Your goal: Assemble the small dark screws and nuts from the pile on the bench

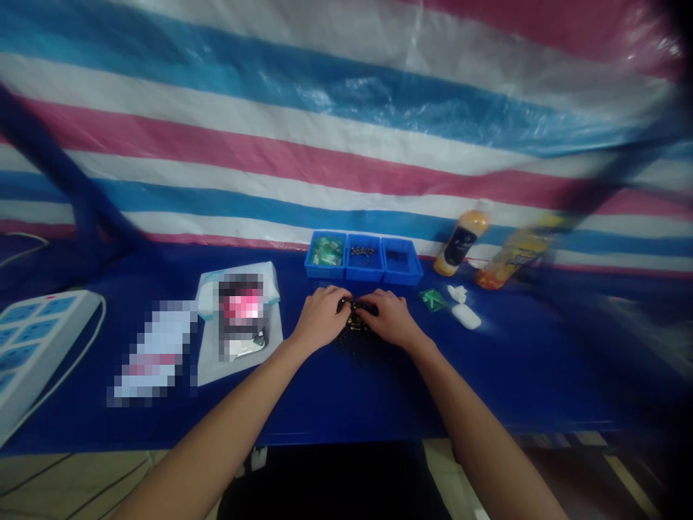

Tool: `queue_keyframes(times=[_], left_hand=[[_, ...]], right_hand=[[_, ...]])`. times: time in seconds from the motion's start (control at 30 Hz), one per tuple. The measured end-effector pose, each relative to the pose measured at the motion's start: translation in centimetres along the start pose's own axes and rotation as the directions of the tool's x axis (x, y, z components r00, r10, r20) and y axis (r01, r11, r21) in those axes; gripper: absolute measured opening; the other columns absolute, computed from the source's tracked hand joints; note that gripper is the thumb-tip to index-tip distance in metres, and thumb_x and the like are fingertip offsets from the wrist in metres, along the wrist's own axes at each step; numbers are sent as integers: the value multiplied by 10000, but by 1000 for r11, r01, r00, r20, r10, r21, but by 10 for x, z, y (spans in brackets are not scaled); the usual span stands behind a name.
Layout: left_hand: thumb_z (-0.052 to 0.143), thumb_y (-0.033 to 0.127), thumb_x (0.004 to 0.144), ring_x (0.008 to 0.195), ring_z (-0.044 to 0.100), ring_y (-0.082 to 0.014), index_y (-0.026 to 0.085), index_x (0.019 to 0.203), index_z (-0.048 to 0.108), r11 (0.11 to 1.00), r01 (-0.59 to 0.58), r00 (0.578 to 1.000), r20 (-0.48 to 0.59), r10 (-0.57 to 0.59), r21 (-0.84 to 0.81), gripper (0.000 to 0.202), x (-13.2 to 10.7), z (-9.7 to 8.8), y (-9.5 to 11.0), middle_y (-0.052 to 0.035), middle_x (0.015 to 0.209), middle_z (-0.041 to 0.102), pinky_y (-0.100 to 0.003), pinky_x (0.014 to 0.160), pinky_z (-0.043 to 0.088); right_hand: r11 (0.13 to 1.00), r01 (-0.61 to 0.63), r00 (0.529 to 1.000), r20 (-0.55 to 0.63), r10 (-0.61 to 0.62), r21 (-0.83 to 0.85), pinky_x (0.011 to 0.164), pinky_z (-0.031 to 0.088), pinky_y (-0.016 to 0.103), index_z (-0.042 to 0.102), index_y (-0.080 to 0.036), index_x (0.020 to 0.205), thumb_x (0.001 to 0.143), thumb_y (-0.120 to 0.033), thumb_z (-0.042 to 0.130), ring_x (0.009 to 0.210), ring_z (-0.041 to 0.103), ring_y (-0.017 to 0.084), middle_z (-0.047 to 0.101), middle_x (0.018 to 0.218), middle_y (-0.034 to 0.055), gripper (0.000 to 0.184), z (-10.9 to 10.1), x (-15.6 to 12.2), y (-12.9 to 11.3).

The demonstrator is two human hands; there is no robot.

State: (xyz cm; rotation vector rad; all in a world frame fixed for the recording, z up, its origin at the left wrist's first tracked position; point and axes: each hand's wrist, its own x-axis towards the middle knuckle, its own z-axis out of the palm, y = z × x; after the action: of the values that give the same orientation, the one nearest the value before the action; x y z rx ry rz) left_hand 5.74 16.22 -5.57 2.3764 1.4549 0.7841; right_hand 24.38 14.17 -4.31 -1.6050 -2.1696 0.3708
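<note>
Both my hands rest on the blue table (pixel 379 390), meeting over a small dark object (pixel 356 325) with tiny bright bits on it. My left hand (pixel 320 316) has its fingers curled onto the object's left side. My right hand (pixel 390 316) grips its right side with bent fingers. Most of the dark object is hidden under my fingers, and I cannot make out what it is. Just beyond my hands stand three joined blue bins (pixel 362 258).
A small green packet (pixel 432 299) and a white earbud case (pixel 465 315) lie right of my hands. Two orange bottles (pixel 460 242) (pixel 514 258) stand further back. A pixelated item on white paper (pixel 241 321) lies left, with a power strip (pixel 32 339) at the far left edge.
</note>
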Motion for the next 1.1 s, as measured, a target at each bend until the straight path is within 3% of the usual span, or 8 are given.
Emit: queue_keyframes(times=[0.27,0.63,0.77,0.9,1.1], left_hand=[[520,199,874,986,577,-258,243,1037,655,1000,-9,1000,11,10,-29,216,0,-2,1,-52,1066,663,-423,864,450],[500,238,898,1017,565,-247,268,1046,644,1000,11,1000,29,-11,3,209,0,-2,1,-17,1087,653,-401,880,438],[503,245,902,1021,564,-251,260,1046,644,1000,14,999,38,-15,4,202,0,-3,3,-20,1097,653,-410,878,439],[494,234,907,1024,565,-247,251,1048,651,1000,23,999,47,-22,-7,212,1,-4,3,-30,1099,653,-410,885,443],[474,215,907,1021,567,-238,248,1031,658,999,24,999,37,-23,-30,224,1,-4,3,-33,1097,650,-402,898,443]], right_hand=[[999,35,998,43,-37,24,734,249,313,656,-220,848,839,-436,647,825,524,170,618,837,9,216,-6,-2,-8],[999,33,997,68,-33,-1,754,250,320,672,-244,910,932,-314,542,885,547,168,640,900,9,149,0,0,-4],[997,62,997,37,-63,38,767,261,333,679,-255,938,935,-410,542,894,555,180,647,909,13,207,-5,-1,-3],[984,145,986,74,-152,101,802,282,351,676,-269,993,850,-521,632,923,561,193,645,963,14,293,-10,-3,-2],[971,201,968,128,-217,130,837,327,356,686,-254,957,885,-377,620,916,571,185,631,1003,23,157,-6,-2,3]])
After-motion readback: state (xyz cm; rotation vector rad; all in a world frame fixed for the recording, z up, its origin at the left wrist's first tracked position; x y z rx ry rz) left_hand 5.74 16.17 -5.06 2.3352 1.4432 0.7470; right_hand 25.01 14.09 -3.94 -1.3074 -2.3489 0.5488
